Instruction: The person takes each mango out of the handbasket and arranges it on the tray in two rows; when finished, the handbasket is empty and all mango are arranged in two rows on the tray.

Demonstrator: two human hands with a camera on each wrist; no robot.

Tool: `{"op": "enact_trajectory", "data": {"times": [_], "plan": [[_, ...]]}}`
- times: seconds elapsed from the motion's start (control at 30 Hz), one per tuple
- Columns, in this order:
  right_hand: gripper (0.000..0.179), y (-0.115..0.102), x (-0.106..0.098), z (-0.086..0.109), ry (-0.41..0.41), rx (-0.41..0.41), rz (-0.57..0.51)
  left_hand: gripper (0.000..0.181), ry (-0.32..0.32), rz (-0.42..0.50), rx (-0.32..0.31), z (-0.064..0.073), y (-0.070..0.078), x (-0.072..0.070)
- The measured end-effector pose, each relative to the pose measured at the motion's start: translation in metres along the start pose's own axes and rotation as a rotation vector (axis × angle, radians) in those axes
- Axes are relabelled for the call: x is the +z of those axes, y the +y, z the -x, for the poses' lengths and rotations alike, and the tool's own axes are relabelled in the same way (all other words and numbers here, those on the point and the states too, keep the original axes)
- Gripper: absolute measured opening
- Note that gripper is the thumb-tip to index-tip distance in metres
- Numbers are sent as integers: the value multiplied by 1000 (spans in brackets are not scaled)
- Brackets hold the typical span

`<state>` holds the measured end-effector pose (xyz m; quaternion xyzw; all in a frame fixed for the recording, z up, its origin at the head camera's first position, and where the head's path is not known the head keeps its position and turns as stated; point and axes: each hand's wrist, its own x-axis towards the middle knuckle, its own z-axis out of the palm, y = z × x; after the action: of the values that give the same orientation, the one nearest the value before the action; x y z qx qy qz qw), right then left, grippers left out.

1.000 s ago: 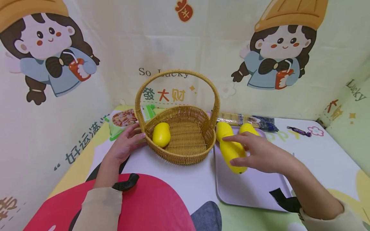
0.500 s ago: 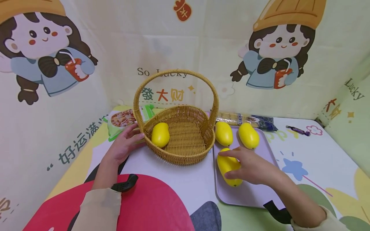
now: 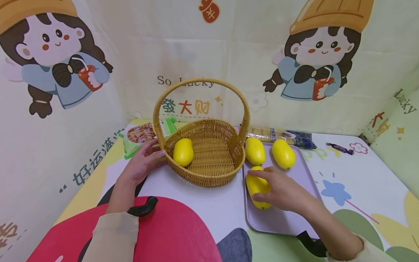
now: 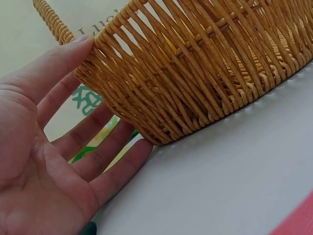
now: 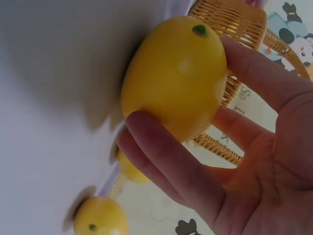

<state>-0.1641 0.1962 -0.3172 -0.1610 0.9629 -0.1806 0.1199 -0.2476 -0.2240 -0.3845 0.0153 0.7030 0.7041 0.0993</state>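
A wicker basket (image 3: 211,154) with a tall handle stands at the back middle, with one yellow mango (image 3: 183,153) inside at its left. My left hand (image 3: 140,163) rests against the basket's left side. Its fingers are extended, and the thumb touches the wicker by the handle's base in the left wrist view. Over the lilac tray (image 3: 284,218), my right hand (image 3: 283,189) holds another mango (image 5: 176,78) between thumb and fingers, low at the tray's left side. Behind it on the tray lie a left mango (image 3: 255,151) and a right mango (image 3: 283,154).
Left of the basket lies a green-and-white food packet (image 3: 140,136). A long clear-and-blue pasta packet (image 3: 281,137) lies behind the tray. Farther right is a small purple wrapped candy (image 3: 340,148). A printed cloth wall (image 3: 203,51) stands close behind the basket.
My right hand has lowered the mango toward me onto the near left part of the tray, uncovering the two mangoes behind. The left hand stays at the basket.
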Motion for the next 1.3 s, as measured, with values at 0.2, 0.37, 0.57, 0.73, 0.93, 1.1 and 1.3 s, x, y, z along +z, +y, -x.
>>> {"op": "enact_trajectory", "data": {"times": [0.2, 0.37, 0.57, 0.73, 0.93, 1.1, 1.3], "plan": [[70, 1, 0, -3, 3, 15, 12, 72, 4, 5, -6, -2, -1, -1], [67, -1, 0, -3, 9, 9, 23, 74, -1, 5, -6, -2, -2, -1], [68, -2, -1, -2, 14, 3, 41, 74, 8, 5, -7, -2, -2, -1], [69, -2, -4, -1, -3, 30, 43, 73, 5, 11, -3, -2, -1, 0], [70, -4, -11, 4, 8, 28, 61, 71, 0, 23, 13, -2, -1, 0], [67, -8, -23, 6, 49, 13, 54, 71, 3, 21, 13, -2, -1, 1], [64, -22, -42, 4, 128, -39, 36, 72, 14, 12, 4, -1, -1, 1]]}}
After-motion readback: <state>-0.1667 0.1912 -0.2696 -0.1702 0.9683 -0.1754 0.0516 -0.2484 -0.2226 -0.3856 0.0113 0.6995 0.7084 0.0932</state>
